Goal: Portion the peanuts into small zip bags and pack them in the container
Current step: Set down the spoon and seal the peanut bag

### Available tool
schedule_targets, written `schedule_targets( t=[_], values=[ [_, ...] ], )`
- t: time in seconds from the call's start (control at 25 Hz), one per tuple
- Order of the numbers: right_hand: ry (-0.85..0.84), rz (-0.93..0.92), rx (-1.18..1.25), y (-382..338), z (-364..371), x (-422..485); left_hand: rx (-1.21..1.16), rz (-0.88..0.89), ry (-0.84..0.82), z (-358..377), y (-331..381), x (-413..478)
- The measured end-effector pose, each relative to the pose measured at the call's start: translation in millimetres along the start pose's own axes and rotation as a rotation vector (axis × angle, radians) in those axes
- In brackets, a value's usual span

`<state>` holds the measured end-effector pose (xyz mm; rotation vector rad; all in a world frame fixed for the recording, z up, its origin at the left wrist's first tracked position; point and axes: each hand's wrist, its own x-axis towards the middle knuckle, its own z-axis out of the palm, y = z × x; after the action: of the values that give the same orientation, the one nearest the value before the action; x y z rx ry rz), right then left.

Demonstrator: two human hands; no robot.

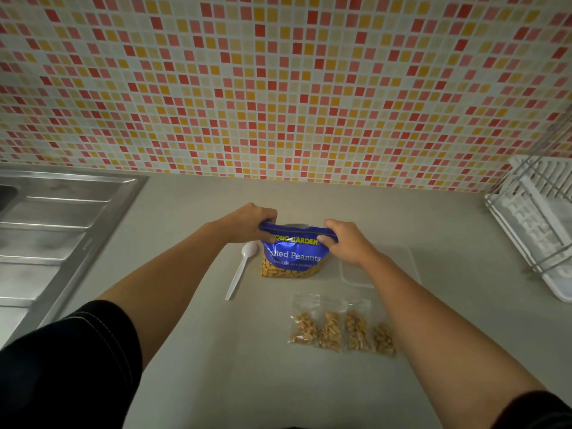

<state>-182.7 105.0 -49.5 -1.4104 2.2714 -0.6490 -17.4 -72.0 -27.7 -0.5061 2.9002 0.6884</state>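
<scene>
My left hand (252,222) and right hand (343,243) clench fingers (266,216) on the top corners of the peanut bag (292,255), steadying it upright on the tabletop (216,351). Filled zip bags (340,331) wait near the container (380,270) for packing.

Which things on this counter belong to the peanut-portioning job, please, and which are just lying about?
In the job: blue peanut bag, gripped by the left hand and right hand; white spoon; four filled zip bags; clear container.
Lying about: steel sink; white dish rack.
</scene>
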Motion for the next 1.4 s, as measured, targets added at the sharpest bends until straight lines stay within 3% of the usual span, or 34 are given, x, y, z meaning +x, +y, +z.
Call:
schedule_targets(
  t=[0.16,0.4,0.56,0.64,0.88,1.4],
  values=[
    [-0.037,-0.076,-0.046,4.1,-7.2,0.9,0.121,0.042,-0.026,-3.7,-0.7,1.2],
    [0.065,0.114,0.39,18.6,0.9,-0.2,0.053,-0.016,-0.049,-5.3,-11.0,2.4],
    [0.024,0.074,0.226,11.5,-4.6,0.9,0.194,-0.087,-0.124,-13.0,-4.8,4.4],
    [0.037,0.061,0.194,10.8,-6.3,1.3,0.289,-0.047,-0.085,-14.2,7.8,7.0],
    [0.069,0.032,0.088,13.1,-13.7,4.4,0.108,0.112,0.071,8.2,49.3,28.5],
    [0.111,0.024,0.025,13.0,-8.8,0.1,0.169,0.07,0.226,35.9,76.1,42.0]
  ],
)
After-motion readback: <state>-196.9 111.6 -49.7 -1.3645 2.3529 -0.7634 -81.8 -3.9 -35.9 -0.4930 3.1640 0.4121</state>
